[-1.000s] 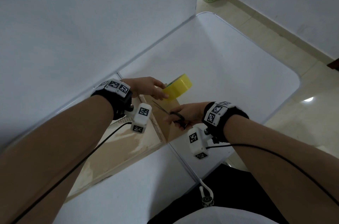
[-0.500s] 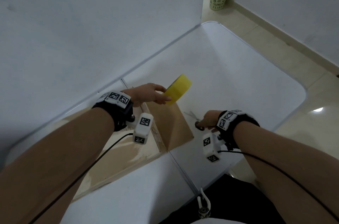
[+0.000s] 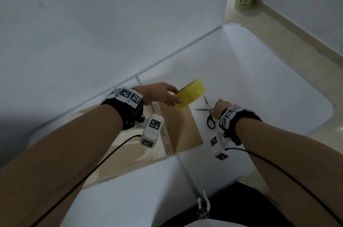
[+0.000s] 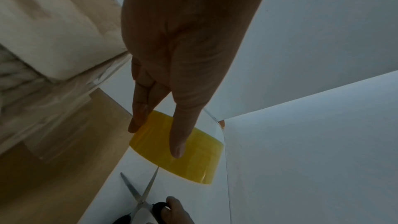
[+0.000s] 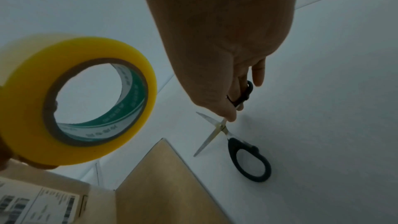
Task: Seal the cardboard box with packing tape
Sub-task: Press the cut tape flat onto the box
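Two hands were busy over the white worktop point(image 3: 259, 78). The left hand point(image 3: 157, 93) pinched the yellow tape roll point(image 3: 191, 93) above the brown box point(image 3: 178, 126), which lay on the worktop. The right hand point(image 3: 220, 106) had its fingers curled on the scissors point(image 5: 226, 135), blades spread, just beside the box

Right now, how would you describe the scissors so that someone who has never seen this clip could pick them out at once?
Start at the white table and find the brown cardboard box at its near-left side. Just right of the box, under the right hand, the scissors lie on the tabletop with blades apart. Their black loop handles and thin metal blades set them apart from the yellow tape roll held in the left hand.
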Demonstrator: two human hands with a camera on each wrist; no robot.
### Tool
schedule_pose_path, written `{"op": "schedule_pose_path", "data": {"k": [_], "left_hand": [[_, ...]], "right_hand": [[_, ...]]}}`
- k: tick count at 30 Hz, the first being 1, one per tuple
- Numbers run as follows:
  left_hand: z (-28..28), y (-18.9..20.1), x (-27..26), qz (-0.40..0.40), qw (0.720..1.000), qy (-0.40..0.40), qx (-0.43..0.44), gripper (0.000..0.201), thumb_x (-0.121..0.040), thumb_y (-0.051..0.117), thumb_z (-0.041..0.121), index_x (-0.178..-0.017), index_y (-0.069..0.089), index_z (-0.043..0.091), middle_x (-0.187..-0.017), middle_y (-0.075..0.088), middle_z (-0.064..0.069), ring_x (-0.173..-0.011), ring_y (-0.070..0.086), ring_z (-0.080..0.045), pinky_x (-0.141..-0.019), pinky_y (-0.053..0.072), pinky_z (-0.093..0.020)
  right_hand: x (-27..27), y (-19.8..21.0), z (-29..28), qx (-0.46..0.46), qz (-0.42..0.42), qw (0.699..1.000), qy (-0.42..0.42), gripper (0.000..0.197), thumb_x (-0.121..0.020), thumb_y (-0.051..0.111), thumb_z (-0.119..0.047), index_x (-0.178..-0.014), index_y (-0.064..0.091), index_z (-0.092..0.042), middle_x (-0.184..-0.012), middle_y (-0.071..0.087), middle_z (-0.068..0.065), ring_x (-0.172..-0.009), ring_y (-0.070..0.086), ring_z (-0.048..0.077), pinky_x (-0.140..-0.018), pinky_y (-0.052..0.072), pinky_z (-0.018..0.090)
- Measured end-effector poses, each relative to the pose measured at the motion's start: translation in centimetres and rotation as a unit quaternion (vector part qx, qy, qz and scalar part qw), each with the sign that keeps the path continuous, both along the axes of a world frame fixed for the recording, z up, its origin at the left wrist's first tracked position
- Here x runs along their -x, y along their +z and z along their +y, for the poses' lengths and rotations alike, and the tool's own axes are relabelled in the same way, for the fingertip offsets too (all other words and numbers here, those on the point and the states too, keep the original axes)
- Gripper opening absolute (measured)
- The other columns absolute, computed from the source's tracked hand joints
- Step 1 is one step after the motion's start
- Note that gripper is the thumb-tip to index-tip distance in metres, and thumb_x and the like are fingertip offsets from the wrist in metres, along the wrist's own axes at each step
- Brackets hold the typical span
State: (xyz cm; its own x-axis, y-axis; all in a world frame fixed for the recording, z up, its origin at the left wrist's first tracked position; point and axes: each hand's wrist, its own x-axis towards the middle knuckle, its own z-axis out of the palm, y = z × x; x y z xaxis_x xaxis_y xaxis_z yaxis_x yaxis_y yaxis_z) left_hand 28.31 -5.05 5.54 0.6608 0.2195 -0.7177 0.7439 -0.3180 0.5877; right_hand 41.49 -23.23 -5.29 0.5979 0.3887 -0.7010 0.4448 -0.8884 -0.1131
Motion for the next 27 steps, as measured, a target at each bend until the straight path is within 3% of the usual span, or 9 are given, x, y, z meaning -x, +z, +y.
{"op": "schedule_pose_path", "data": {"k": [2,6,8,12,15,18,20,23,27], "left_hand": [[-0.2,0.1,0.2,0.004,1.0,0.001,-0.008,0.043,-0.083,0.074,0.031,-0.121,0.062,0.015,-0.096,0.072,-0.005,-0.084,0.066,-0.011,-0.068,0.047,-0.015],[-0.6,0.2,0.3,0.015,1.0,0.0,-0.025,0.046,-0.082,0.075,0.031,-0.124,0.061,0.016,-0.092,0.07,-0.002,-0.083,0.065,-0.011,-0.065,0.045,-0.015],[-0.8,0.2,0.2,0.021,0.999,-0.006,-0.035,0.046,-0.083,0.075,0.03,-0.124,0.06,0.016,-0.089,0.068,0.0,-0.081,0.065,-0.011,-0.064,0.045,-0.016],[-1.2,0.4,0.0,0.028,0.996,-0.033,-0.075,0.047,-0.081,0.075,0.033,-0.123,0.061,0.018,-0.092,0.067,0.0,-0.076,0.063,-0.008,-0.063,0.045,-0.018],[-1.6,0.3,-0.5,0.039,0.989,-0.068,-0.122,0.048,-0.079,0.077,0.036,-0.122,0.063,0.019,-0.096,0.066,-0.001,-0.076,0.062,-0.009,-0.064,0.044,-0.02],[-2.2,-0.1,-1.3,0.068,0.965,-0.137,-0.212,0.054,-0.078,0.073,0.046,-0.126,0.06,0.027,-0.114,0.061,0.0,-0.101,0.058,-0.018,-0.087,0.046,-0.033],[-2.6,-0.4,-1.9,0.084,0.944,-0.176,-0.266,0.056,-0.078,0.069,0.052,-0.128,0.056,0.032,-0.122,0.057,0.002,-0.113,0.053,-0.022,-0.098,0.039,-0.042],[-3.1,-0.6,-2.7,0.088,0.932,-0.199,-0.289,0.055,-0.079,0.067,0.054,-0.128,0.055,0.033,-0.123,0.057,0.002,-0.115,0.052,-0.024,-0.097,0.034,-0.043],[-3.5,-1.1,-3.3,0.079,0.935,-0.197,-0.283,0.051,-0.082,0.067,0.046,-0.129,0.053,0.034,-0.124,0.057,0.002,-0.115,0.052,-0.024,-0.096,0.036,-0.042]], "right_hand": [[0.1,-0.2,-0.1,0.011,0.008,1.0,0.028,0.048,-0.093,0.048,-0.037,-0.127,0.049,-0.004,-0.128,0.057,0.015,-0.116,0.056,0.033,-0.1,0.045,0.041],[-0.1,-0.1,0.1,-0.028,-0.015,0.999,0.025,0.039,-0.096,0.046,-0.018,-0.13,0.04,0.001,-0.129,0.051,0.022,-0.113,0.056,0.037,-0.091,0.046,0.04],[-0.7,0.0,0.0,-0.041,-0.036,0.998,0.031,0.029,-0.097,0.044,-0.011,-0.123,0.047,0.001,-0.125,0.054,0.022,-0.103,0.059,0.033,-0.084,0.047,0.036],[-1.6,0.9,-0.5,-0.075,-0.067,0.99,0.098,0.023,-0.097,0.042,-0.015,-0.105,0.062,-0.009,-0.118,0.062,0.011,-0.109,0.058,0.028,-0.097,0.04,0.034],[-2.5,0.8,-0.1,-0.304,-0.105,0.946,0.036,0.026,-0.097,0.046,-0.019,-0.106,0.066,-0.006,-0.11,0.06,0.015,-0.106,0.055,0.035,-0.094,0.036,0.036],[-2.0,2.7,0.9,-0.442,-0.1,0.887,0.088,0.033,-0.092,0.051,-0.038,-0.1,0.07,-0.013,-0.105,0.065,0.003,-0.109,0.052,0.024,-0.097,0.032,0.034],[-1.0,4.2,1.4,-0.409,-0.082,0.892,0.176,0.045,-0.087,0.044,-0.056,-0.103,0.07,-0.023,-0.11,0.065,-0.007,-0.118,0.045,0.018,-0.099,0.035,0.036],[-0.3,4.8,1.4,-0.328,-0.024,0.907,0.263,0.055,-0.082,0.04,-0.066,-0.111,0.067,-0.029,-0.118,0.062,-0.007,-0.12,0.046,0.016,-0.101,0.035,0.04],[-0.7,4.9,0.9,-0.324,0.004,0.91,0.259,0.035,-0.083,0.061,-0.042,-0.106,0.067,-0.017,-0.105,0.068,0.002,-0.096,0.061,0.021,-0.089,0.042,0.033]]}}
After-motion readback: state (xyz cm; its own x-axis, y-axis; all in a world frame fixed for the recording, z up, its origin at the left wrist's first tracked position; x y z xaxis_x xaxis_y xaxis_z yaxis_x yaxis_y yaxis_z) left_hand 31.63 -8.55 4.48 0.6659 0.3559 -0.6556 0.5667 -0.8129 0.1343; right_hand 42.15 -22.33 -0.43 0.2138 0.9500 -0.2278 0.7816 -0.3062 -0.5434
